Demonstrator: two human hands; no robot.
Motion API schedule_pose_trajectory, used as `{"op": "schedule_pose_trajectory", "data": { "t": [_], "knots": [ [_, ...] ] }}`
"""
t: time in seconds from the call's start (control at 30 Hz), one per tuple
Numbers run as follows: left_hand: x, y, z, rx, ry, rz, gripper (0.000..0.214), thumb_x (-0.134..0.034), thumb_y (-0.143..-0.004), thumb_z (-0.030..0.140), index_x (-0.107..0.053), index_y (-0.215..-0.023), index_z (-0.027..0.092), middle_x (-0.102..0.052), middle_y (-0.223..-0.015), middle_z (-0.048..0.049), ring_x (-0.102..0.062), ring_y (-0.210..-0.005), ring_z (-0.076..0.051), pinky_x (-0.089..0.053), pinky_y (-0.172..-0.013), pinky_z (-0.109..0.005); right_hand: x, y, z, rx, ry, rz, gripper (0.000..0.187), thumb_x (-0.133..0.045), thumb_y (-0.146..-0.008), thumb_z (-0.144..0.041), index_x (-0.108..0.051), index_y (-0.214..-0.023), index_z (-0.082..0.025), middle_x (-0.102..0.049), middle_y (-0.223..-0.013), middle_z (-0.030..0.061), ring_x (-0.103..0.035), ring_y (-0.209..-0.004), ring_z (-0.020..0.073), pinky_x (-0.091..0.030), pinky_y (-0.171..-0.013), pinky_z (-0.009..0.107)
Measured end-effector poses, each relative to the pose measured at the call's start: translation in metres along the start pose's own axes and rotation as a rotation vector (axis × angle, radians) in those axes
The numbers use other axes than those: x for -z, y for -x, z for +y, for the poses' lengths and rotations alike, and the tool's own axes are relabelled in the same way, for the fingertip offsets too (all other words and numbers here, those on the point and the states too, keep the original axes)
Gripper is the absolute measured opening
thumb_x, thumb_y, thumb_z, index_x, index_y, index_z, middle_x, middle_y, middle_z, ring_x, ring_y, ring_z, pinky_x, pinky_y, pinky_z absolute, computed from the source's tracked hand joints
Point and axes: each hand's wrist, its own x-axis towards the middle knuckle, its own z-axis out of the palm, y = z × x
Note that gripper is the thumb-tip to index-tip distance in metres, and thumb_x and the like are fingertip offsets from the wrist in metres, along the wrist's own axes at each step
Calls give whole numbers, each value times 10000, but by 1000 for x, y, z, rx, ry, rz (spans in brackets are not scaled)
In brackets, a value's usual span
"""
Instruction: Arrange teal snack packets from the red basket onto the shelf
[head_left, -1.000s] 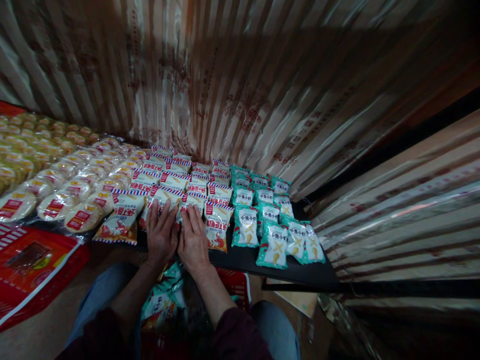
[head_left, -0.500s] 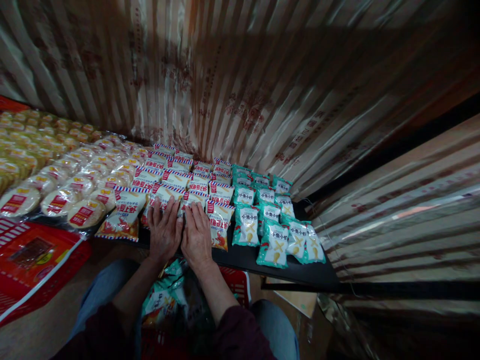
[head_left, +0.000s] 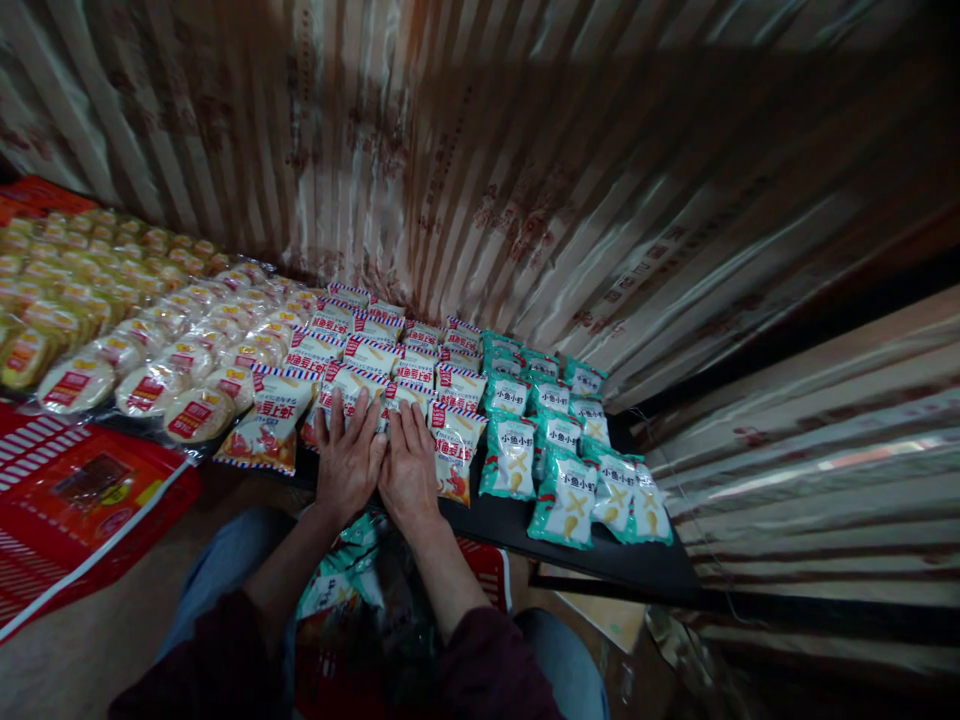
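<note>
My left hand (head_left: 346, 460) lies flat, fingers stretched, on a white snack bag (head_left: 351, 382) with red print and a striped edge. Beside it my right hand (head_left: 409, 470) rests the same way on a neighbouring striped-edge bag (head_left: 409, 396). The two hands almost touch, and they hide the lower parts of both bags. Just left of them a further bag of this kind (head_left: 270, 420) leans in the front row, and another bag (head_left: 455, 455) stands close on the right. More such bags fill the rows behind.
Teal snack bags (head_left: 564, 497) stand in rows on the right of the black shelf (head_left: 495, 530). Round packaged crackers (head_left: 150, 388) cover its left side. A red basket (head_left: 45, 480) is at lower left; another basket (head_left: 491, 572) with teal bags sits between the knees. Pleated sheeting (head_left: 450, 150) hangs behind.
The head view has swung slightly left, so the shelf and bags appear further right. Both hands stay flat on the bags, the left fingers a little more spread.
</note>
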Motion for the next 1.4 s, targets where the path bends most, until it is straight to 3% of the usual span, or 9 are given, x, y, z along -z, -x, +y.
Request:
{"op": "schedule_pose_trajectory", "data": {
  "t": [0.2, 0.47, 0.6, 0.73, 0.97, 1.17, 1.4],
  "knots": [
    [2, 0, 0, 10, -5, 14, 418, -384, -932, 270, -506, -1329, 227, -379, -1478, -55, -62, -1445, -266, -65, -1149, -548, 2, 0, -2, -8, -19, -12, 444, -354, -936, -185, -472, -1339, -37, -405, -1442, 202, -250, -1410, 261, -333, -1105, 487],
    [4, 4, 3, 6, 21, 157, 396, -428, -917, 245, -516, -1300, 206, -412, -1455, -97, -159, -1433, -252, -113, -1148, -524, 5, 2, -4, 34, -55, 24, 442, -368, -932, -178, -464, -1351, -76, -391, -1457, 183, -217, -1423, 247, -329, -1104, 490],
    [18, 7, -1, 71, -28, 280, 416, -507, -871, 199, -510, -1287, 221, -371, -1481, -98, -130, -1437, -272, -148, -1132, -544, 6, 1, -9, 66, -62, 15, 491, -374, -890, -101, -434, -1376, -91, -364, -1481, 155, -170, -1437, 239, -307, -1120, 480],
    [39, 7, -19, 204, -111, 349, 398, -523, -844, 176, -548, -1237, 228, -328, -1505, -83, -99, -1439, -295, -136, -1119, -574, 4, 2, -15, 64, -77, -3, 534, -392, -843, -62, -443, -1373, -102, -353, -1489, 141, -156, -1440, 247, -286, -1132, 487],
    [59, 11, -53, 376, -105, 291, 409, -544, -830, 250, -560, -1235, 202, -396, -1450, -117, -140, -1416, -339, -155, -1108, -572, 1, 2, -23, 64, -105, 15, 476, -399, -859, -92, -486, -1327, -94, -375, -1474, 152, -175, -1435, 239, -295, -1126, 491],
    [52, 14, -57, 361, -227, 247, 503, -508, -872, 375, -495, -1321, 150, -470, -1381, -175, -285, -1366, -342, -237, -1088, -535, -6, 5, -27, 67, -97, 34, 446, -414, -863, -102, -513, -1298, -110, -374, -1476, 149, -194, -1430, 244, -323, -1110, 488],
    [44, 7, -63, 359, -190, 293, 494, -471, -880, 367, -502, -1308, 124, -568, -1239, -176, -462, -1235, -302, -297, -1061, -480, -10, 5, -26, 82, -91, 31, 420, -421, -872, -111, -524, -1279, -107, -382, -1470, 152, -199, -1429, 253, -332, -1103, 490]
  ]
}}
